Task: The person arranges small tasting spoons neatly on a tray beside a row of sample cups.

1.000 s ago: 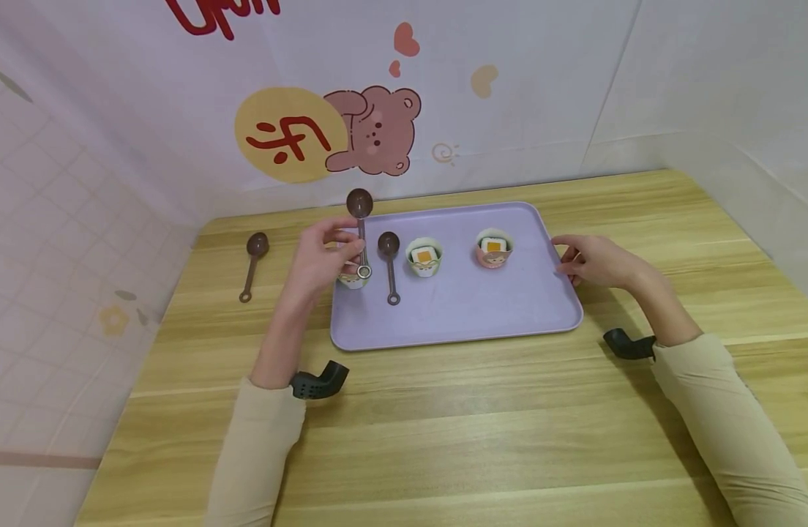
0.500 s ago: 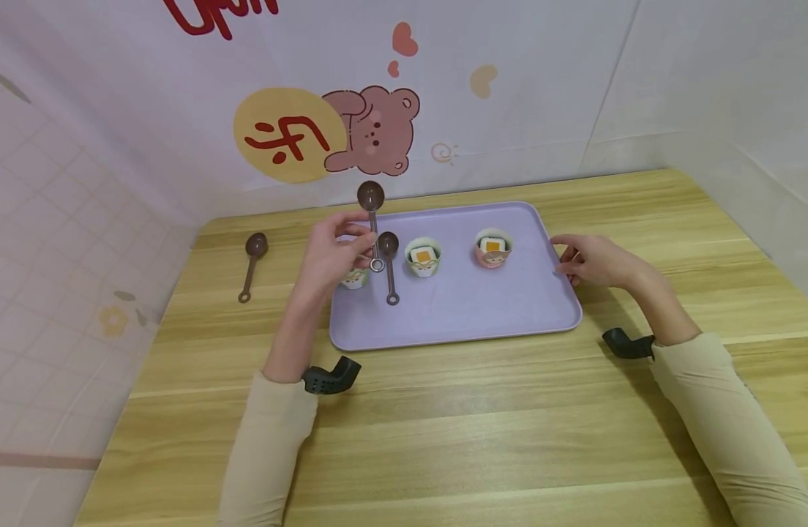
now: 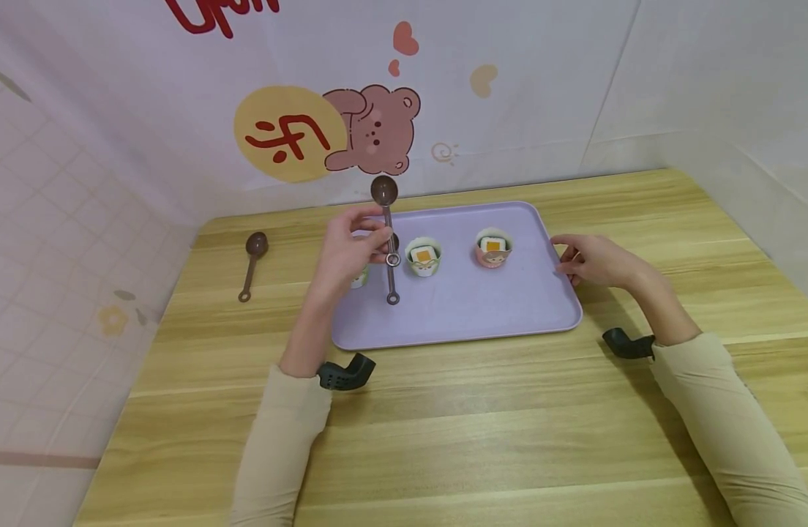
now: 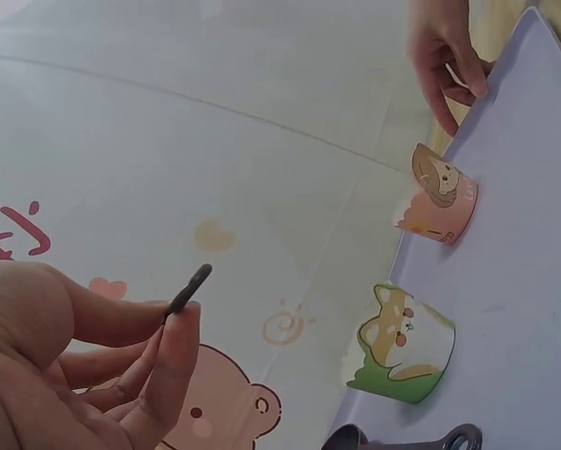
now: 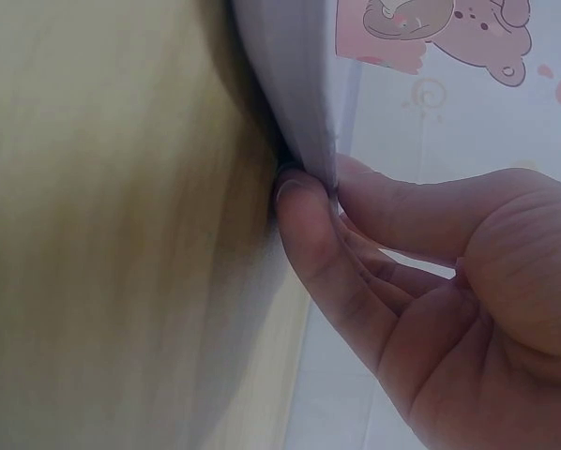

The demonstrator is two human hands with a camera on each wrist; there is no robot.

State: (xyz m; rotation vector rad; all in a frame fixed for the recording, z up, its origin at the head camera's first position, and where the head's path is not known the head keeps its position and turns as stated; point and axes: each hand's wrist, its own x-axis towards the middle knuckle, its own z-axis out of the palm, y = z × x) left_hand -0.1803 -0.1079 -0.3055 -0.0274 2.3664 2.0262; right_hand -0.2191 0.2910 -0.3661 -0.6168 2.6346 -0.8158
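Observation:
My left hand [image 3: 348,245] pinches a brown measuring spoon [image 3: 384,190] by its handle, bowl upward, above the left part of the lilac tray [image 3: 483,315]. In the left wrist view the end of its handle [image 4: 189,289] pokes out between thumb and finger. Behind it, a second brown measuring spoon [image 3: 391,282] lies on the tray, its bowl mostly hidden. My right hand [image 3: 595,260] grips the tray's right rim, and the right wrist view shows thumb and fingers on either side of the tray edge [image 5: 295,84].
A green paper cup [image 3: 424,268] and a pink one [image 3: 492,258] on the tray each hold a white block with a yellow-orange centre. Another cup [image 3: 360,279] is partly covered by my left hand. A third spoon [image 3: 249,271] lies on the table at left. A printed wall sheet [image 3: 522,132] stands behind.
My left hand has moved right with the measuring spoon, from over the left cup to over the spoon lying on the tray. The right hand and tray have stayed in place.

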